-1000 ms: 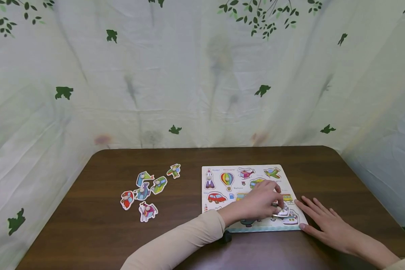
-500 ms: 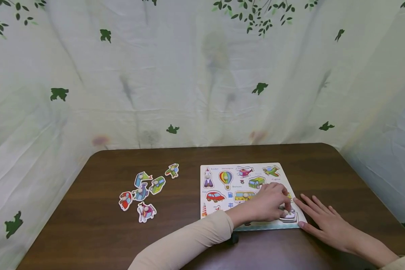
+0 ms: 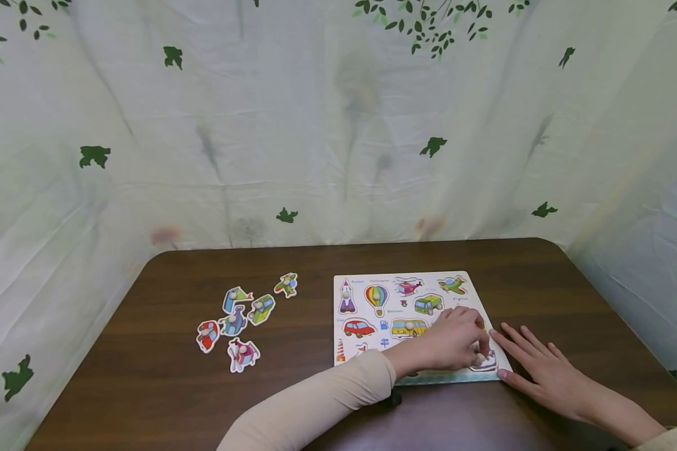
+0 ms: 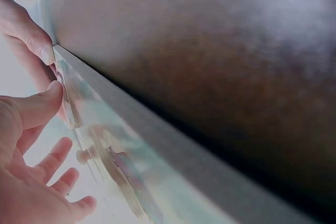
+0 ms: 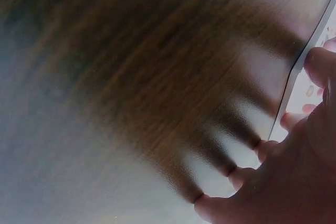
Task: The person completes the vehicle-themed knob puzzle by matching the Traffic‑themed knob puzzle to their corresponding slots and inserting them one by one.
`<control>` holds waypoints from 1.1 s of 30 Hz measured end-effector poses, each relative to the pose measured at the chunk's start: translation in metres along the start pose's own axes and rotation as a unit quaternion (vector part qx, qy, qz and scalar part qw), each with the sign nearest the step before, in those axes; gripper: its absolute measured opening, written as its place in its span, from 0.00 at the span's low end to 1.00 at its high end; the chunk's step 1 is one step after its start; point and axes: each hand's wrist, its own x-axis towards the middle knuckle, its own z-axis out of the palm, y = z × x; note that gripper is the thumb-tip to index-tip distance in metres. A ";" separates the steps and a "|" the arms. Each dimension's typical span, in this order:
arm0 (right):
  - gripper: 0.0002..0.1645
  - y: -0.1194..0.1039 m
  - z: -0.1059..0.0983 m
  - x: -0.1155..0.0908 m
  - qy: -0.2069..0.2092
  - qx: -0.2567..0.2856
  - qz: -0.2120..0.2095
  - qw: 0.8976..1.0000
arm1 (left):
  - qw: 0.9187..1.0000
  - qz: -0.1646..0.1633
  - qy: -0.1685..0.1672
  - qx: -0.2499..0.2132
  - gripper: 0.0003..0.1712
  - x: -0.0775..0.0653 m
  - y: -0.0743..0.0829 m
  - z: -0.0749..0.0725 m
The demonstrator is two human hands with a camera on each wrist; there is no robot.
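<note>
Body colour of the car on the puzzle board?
Red. The car on the puzzle board shows best in the head view.

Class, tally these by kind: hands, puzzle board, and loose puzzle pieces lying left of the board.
White rectangular puzzle board: 1
Bare left hand and bare right hand: 2
Small, flat, multicoloured puzzle pieces left of the board: 6
Total: 9

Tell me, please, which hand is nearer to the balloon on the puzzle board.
Left: the left hand is over the puzzle board, to the right of the balloon; the right hand is farther right, at the board's right edge.
</note>
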 end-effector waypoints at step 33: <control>0.40 -0.003 0.000 0.001 -0.010 0.003 0.019 1.000 | 0.999 0.012 -0.014 -0.031 0.03 0.004 -0.008 0.004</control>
